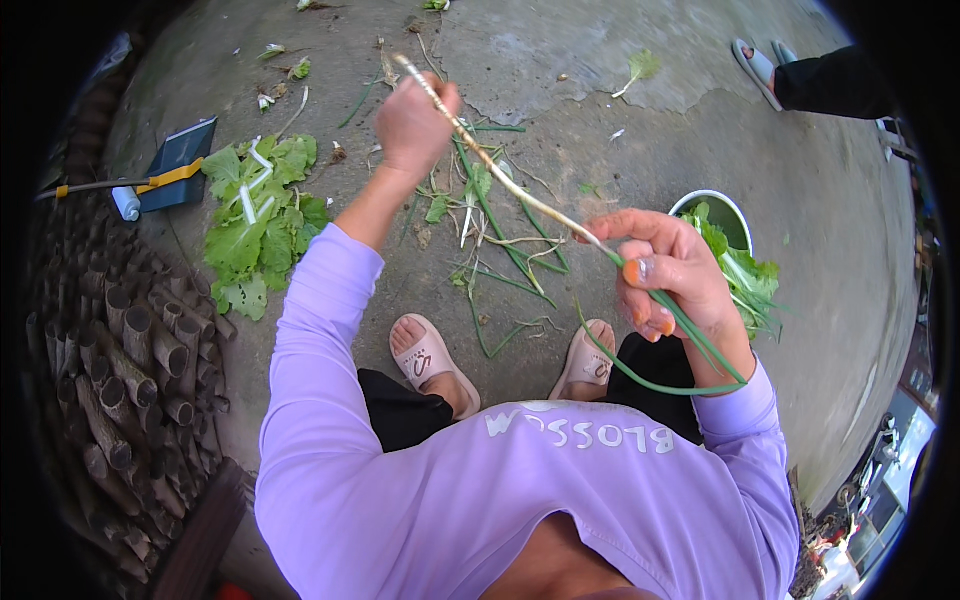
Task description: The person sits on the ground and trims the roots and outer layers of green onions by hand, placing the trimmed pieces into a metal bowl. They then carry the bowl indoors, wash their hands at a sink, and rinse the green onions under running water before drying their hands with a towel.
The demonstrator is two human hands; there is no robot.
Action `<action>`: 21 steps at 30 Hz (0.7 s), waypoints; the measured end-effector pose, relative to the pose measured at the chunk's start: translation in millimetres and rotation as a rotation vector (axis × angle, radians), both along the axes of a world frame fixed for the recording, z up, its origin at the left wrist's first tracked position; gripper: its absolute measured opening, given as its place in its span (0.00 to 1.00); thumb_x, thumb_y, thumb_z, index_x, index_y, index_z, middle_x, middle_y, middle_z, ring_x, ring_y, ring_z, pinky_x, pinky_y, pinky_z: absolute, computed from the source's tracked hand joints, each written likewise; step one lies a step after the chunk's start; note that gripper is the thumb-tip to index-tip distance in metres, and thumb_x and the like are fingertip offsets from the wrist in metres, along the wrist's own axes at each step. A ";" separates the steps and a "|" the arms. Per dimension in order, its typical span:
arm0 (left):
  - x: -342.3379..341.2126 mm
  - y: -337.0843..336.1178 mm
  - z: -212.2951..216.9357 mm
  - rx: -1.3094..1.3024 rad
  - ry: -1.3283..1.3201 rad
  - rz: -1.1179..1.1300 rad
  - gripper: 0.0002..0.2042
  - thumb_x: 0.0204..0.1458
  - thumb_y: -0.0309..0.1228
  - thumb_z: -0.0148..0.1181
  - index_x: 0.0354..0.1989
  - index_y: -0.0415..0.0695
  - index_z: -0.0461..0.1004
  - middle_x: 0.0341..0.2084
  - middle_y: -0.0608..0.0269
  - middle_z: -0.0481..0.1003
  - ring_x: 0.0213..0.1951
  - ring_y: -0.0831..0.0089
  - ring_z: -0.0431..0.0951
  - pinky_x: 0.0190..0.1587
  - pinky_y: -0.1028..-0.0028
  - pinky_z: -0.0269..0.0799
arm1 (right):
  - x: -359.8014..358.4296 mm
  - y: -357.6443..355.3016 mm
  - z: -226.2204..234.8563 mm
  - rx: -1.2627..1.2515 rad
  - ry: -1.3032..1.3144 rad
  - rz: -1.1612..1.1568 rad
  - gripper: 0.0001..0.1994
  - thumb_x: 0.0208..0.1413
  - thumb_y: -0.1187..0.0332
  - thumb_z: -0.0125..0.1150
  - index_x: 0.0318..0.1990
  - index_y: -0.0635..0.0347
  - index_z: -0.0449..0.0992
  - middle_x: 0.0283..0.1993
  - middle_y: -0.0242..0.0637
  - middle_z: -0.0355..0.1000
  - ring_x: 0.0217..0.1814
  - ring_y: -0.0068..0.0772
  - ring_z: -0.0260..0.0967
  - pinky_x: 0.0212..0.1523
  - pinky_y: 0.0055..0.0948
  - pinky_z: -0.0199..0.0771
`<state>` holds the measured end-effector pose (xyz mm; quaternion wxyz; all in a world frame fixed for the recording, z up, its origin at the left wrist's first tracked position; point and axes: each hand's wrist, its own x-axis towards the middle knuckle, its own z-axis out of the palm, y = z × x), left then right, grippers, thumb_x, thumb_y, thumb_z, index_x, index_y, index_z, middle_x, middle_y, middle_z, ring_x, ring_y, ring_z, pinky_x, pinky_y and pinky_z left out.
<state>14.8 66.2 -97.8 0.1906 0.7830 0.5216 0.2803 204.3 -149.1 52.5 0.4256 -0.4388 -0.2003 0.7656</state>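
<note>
The right hand pinches a long, slender scallion with a pale shank and green leaves, slanting above the grey concrete floor. The left hand is clenched by its pale end; from here I cannot tell whether it grips the stalk.

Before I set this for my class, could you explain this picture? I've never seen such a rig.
There is no machine, only a person working bare-handed. The picture comes from a wide fisheye camera worn on the head, looking down, so edges bend. The right hand pinches a long onion-like stalk where white turns green; the left hand is curled by its root end, its grip hard to judge. On the concrete ground lie loose stalks, with leafy greens at left and a bowl with more greens at right.
</note>
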 end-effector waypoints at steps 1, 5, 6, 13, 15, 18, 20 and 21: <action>-7.1 14.9 -10.7 0.056 0.026 0.052 0.11 0.52 0.37 0.55 0.27 0.41 0.76 0.25 0.54 0.76 0.27 0.56 0.78 0.30 0.61 0.71 | 0.8 -1.1 3.1 0.018 0.004 0.016 0.22 0.51 0.73 0.55 0.53 0.74 0.65 0.18 0.38 0.70 0.10 0.17 0.60 0.13 0.17 0.63; -52.3 60.2 -48.6 0.173 0.302 0.230 0.11 0.53 0.35 0.51 0.37 0.43 0.76 0.29 0.50 0.77 0.35 0.48 0.78 0.38 0.55 0.72 | -1.1 -4.3 6.2 0.083 -0.238 -0.038 0.21 0.54 0.74 0.54 0.55 0.72 0.64 0.20 0.36 0.71 0.14 0.16 0.63 0.17 0.15 0.65; -55.7 58.6 -51.0 0.098 0.215 0.160 0.11 0.54 0.35 0.51 0.38 0.43 0.76 0.29 0.51 0.77 0.33 0.51 0.78 0.37 0.57 0.72 | -4.6 -4.4 4.0 0.113 -0.297 -0.077 0.20 0.55 0.75 0.54 0.55 0.72 0.64 0.21 0.36 0.71 0.16 0.15 0.64 0.18 0.14 0.66; 0.7 -71.9 48.7 -0.940 -0.801 -0.389 0.12 0.56 0.36 0.57 0.39 0.39 0.74 0.25 0.66 0.74 0.22 0.87 0.68 0.22 0.86 0.64 | -16.9 -0.9 -16.9 0.243 -0.530 -0.166 0.19 0.59 0.74 0.52 0.56 0.70 0.62 0.26 0.36 0.72 0.20 0.17 0.67 0.23 0.15 0.68; 16.9 -95.9 78.3 -0.989 -0.936 -0.423 0.11 0.55 0.34 0.59 0.37 0.38 0.73 0.24 0.67 0.73 0.22 0.86 0.68 0.21 0.86 0.63 | -23.5 -0.4 -18.0 0.264 -0.558 -0.177 0.18 0.59 0.73 0.52 0.55 0.70 0.62 0.27 0.37 0.72 0.20 0.18 0.67 0.23 0.16 0.68; 26.4 -103.7 90.6 -0.967 -0.973 -0.460 0.10 0.52 0.31 0.62 0.36 0.38 0.72 0.23 0.68 0.72 0.21 0.87 0.67 0.20 0.86 0.61 | -29.8 -1.1 -21.8 0.291 -0.554 -0.200 0.15 0.59 0.73 0.52 0.52 0.70 0.62 0.27 0.37 0.72 0.21 0.18 0.67 0.23 0.16 0.68; 26.8 -103.8 91.8 -0.959 -0.921 -0.447 0.09 0.52 0.30 0.63 0.35 0.38 0.72 0.22 0.69 0.72 0.20 0.87 0.67 0.19 0.86 0.60 | -30.1 0.3 -25.1 0.292 -0.497 -0.215 0.12 0.59 0.75 0.51 0.48 0.70 0.63 0.27 0.36 0.71 0.22 0.18 0.68 0.21 0.17 0.68; 28.8 -105.6 91.5 -0.914 -0.909 -0.459 0.09 0.53 0.30 0.62 0.34 0.38 0.72 0.22 0.69 0.72 0.19 0.87 0.66 0.19 0.86 0.60 | -30.5 3.8 -23.9 0.272 -0.536 -0.235 0.08 0.60 0.72 0.52 0.42 0.68 0.65 0.26 0.36 0.71 0.20 0.18 0.67 0.20 0.18 0.68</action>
